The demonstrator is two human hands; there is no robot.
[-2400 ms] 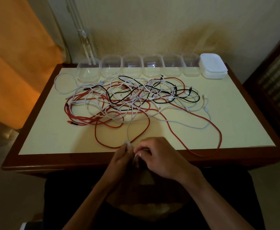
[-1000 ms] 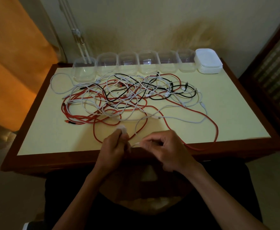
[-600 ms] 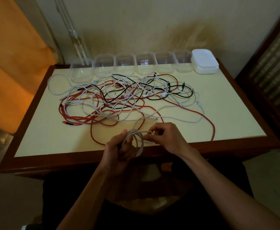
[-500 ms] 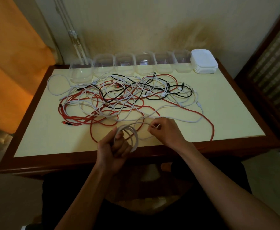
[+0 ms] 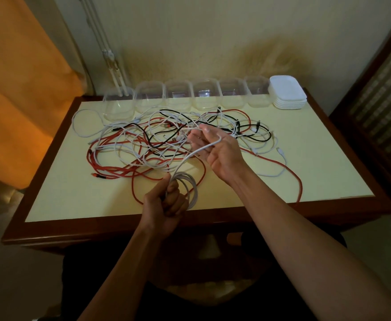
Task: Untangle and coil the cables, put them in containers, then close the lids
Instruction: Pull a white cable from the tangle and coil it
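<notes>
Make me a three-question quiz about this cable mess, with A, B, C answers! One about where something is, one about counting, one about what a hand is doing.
1. Where is the stack of white lids?
A. far right corner of the table
B. near left corner
C. on the floor

2. How many clear containers stand in the back row?
A. three
B. six
C. nine

3. What does the left hand hold?
A. nothing
B. a lid
C. a coil of white cable

Answers: 1 A, the lids sit at the row's right end. 2 B, six tubs line the wall. 3 C, its grip is round the white loops.
</notes>
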